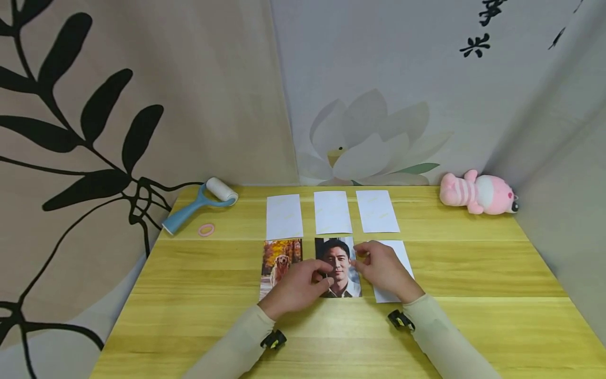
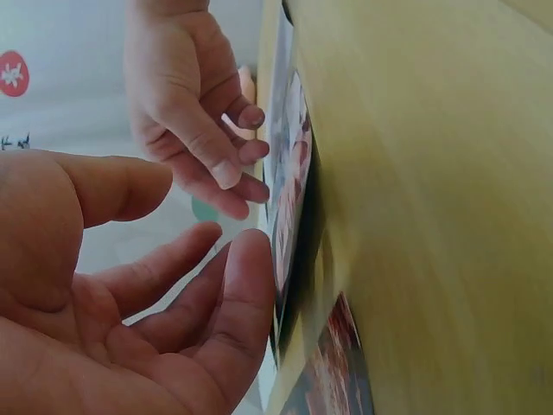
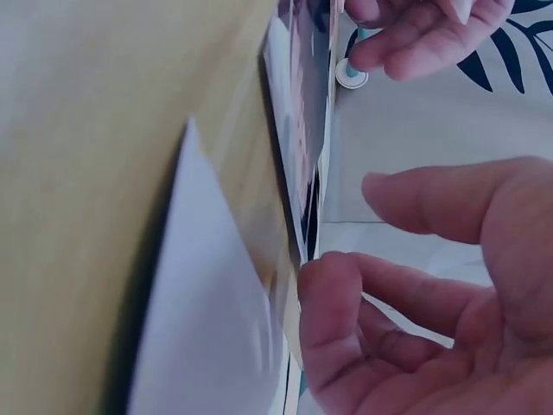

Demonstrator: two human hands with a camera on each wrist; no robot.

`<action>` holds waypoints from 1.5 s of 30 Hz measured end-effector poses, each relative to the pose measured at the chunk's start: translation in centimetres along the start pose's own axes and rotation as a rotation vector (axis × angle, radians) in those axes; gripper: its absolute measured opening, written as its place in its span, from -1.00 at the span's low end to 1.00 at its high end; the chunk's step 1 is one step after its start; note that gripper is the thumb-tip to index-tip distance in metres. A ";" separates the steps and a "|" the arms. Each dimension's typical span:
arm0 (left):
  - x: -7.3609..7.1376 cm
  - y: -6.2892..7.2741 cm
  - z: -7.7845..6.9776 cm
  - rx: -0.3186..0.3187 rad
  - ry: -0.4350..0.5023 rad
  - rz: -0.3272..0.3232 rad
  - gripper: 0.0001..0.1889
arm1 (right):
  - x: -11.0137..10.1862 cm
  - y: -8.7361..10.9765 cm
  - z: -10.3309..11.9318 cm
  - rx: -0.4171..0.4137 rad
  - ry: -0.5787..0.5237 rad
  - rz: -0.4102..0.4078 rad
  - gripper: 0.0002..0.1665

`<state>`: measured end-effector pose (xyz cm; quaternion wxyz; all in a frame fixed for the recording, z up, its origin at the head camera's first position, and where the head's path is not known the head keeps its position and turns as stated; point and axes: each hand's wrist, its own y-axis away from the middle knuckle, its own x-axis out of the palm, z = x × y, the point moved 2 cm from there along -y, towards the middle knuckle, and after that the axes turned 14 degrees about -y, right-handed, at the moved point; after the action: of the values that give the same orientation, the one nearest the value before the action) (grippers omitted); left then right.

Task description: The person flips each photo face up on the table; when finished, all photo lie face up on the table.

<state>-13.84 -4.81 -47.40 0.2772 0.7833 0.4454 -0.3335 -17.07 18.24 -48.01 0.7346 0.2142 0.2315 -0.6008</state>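
A person's left hand [image 1: 299, 285] and right hand [image 1: 384, 268], fingers loosely bent, thumbs parted from fingertips, at either side of a portrait card [image 1: 340, 266], flat between dog card [image 1: 282, 253] and white card [image 1: 385, 296], on a yellowish wood-grain table [image 1: 331, 342], leaf-and-lotus-printed cloth [image 1: 213, 95] behind.

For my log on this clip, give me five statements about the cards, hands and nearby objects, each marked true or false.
1. The dog picture lies left of the portrait card. True.
2. The back row's three cards show photos facing up. False: their white sides face up.
3. The pink ring lies near the lint roller. True.
4. The left hand grips the lint roller. False: it is at the portrait card.
5. The right hand is by the portrait card's right edge. True.
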 end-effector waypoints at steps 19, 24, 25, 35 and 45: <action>4.2 -1.8 -4.7 0.011 0.472 0.010 -0.64 | -4.5 0.7 -2.6 -0.033 -0.075 -0.090 -0.50; 5.7 -1.6 -6.0 -0.020 0.528 0.051 -0.62 | -5.6 0.1 -4.3 -0.040 -0.093 -0.111 -0.51; 6.0 -1.6 -6.2 -0.033 0.540 0.059 -0.62 | -5.8 0.0 -4.7 -0.038 -0.089 -0.114 -0.52; 8.1 -1.6 -7.7 -0.061 0.575 0.111 -0.59 | -7.5 -0.8 -7.1 0.019 -0.055 -0.055 -0.48; 9.0 -1.8 -7.7 -0.074 0.566 0.137 -0.63 | -7.4 -1.0 -6.9 -0.012 -0.033 0.014 -0.56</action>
<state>-9.90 6.26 -49.71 0.1920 0.8628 0.4630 -0.0656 -19.85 27.90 -49.13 0.7437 0.2016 0.2216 -0.5977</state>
